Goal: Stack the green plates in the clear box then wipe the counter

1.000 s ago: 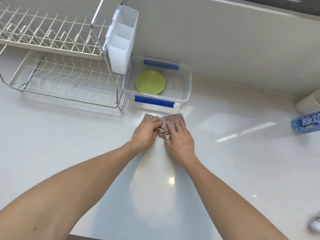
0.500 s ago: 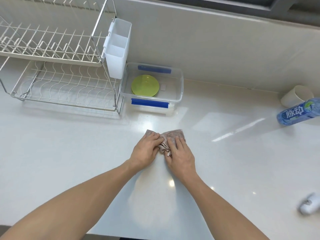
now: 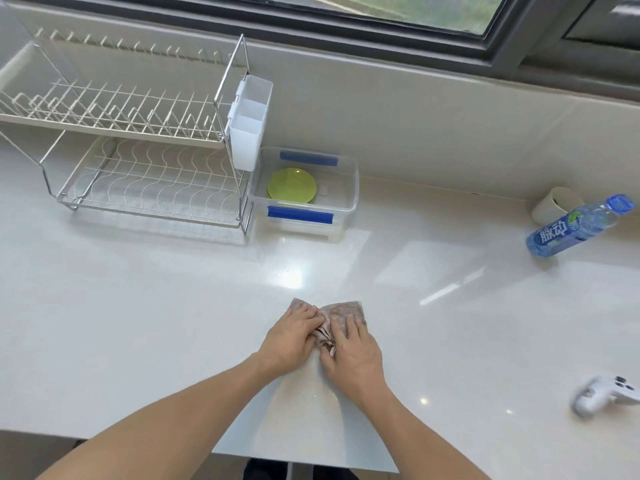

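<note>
A pale, glossy counter [image 3: 138, 306] runs under a dark-framed window [image 3: 398, 15], with bright patches of daylight reflected on it. At the back left stands a two-tier wire dish rack [image 3: 138, 161] with a white cutlery holder [image 3: 249, 123] hung on its end. Just beside the rack sits the clear box [image 3: 349, 202] with blue clips, and inside it lie the green plates [image 3: 291, 186], stacked flat toward the left of the box.

Near the front of the counter, both hands press down on a small brownish cloth [image 3: 346, 311]. The left hand [image 3: 294, 336] lies flat on the cloth's left part, fingers fairly straight. The right hand [image 3: 349, 349] covers the right part, and its fingers seem to bunch the folds gathered in the middle; whether they truly pinch the fabric cannot be told for sure.

The cloth looks soft, thin and light, likely to crumple and slide easily on the slick surface, so flat pressure from the palms should guide it better than a fingertip hold. The plates look like light, stiff plastic.

How many plates are stacked is hard to make out. At the right stand a pale cup [image 3: 554, 204] and a blue water bottle [image 3: 581, 225], which appears tilted. A white game-style controller [image 3: 606, 396] at the right edge is blurred.
</note>
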